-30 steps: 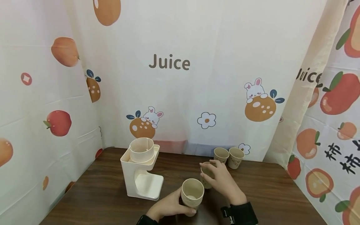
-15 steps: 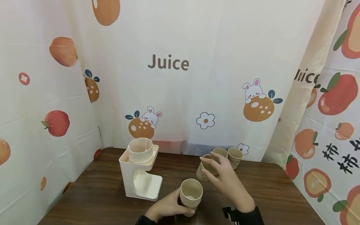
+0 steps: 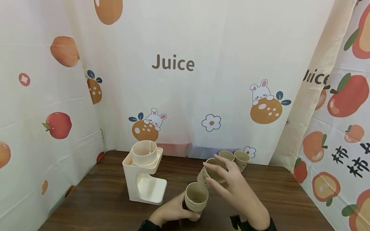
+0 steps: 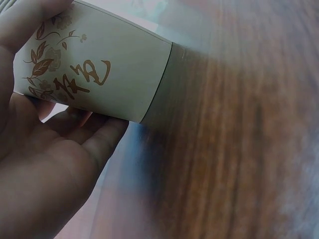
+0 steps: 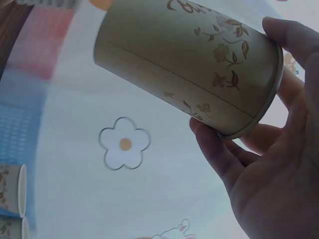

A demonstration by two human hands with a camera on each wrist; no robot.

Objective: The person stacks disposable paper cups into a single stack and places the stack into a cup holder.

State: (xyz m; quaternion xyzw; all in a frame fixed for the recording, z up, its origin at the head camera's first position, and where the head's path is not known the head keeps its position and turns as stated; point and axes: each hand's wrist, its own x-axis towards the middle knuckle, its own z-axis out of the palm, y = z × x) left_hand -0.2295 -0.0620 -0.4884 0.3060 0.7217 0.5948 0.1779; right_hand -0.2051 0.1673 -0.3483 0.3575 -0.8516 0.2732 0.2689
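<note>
My left hand (image 3: 174,210) grips a stack of beige paper cups (image 3: 196,205) near the table's front, mouths facing up. In the left wrist view, thumb and fingers wrap the outer cup (image 4: 104,64), which has brown leaf and character prints. My right hand (image 3: 237,186) pinches a single paper cup (image 3: 204,176) by its rim, thumb on one side and fingers on the other. That cup is tilted, its base just behind and right of the stack's mouth. The right wrist view shows its floral side (image 5: 184,59); whether it touches the stack, I cannot tell.
A white stand-like appliance (image 3: 133,183) with a round cup-shaped top (image 3: 144,154) stands on the left of the dark wooden table (image 3: 95,192). Two more paper cups, a left one (image 3: 226,156) and a right one (image 3: 242,158), stand at the back edge before the printed curtain (image 3: 179,96).
My right hand has lifted its cup off the table area beside the stack, tilted it, and brought it left toward the stack's mouth. The left hand and its stack have stayed in place.
</note>
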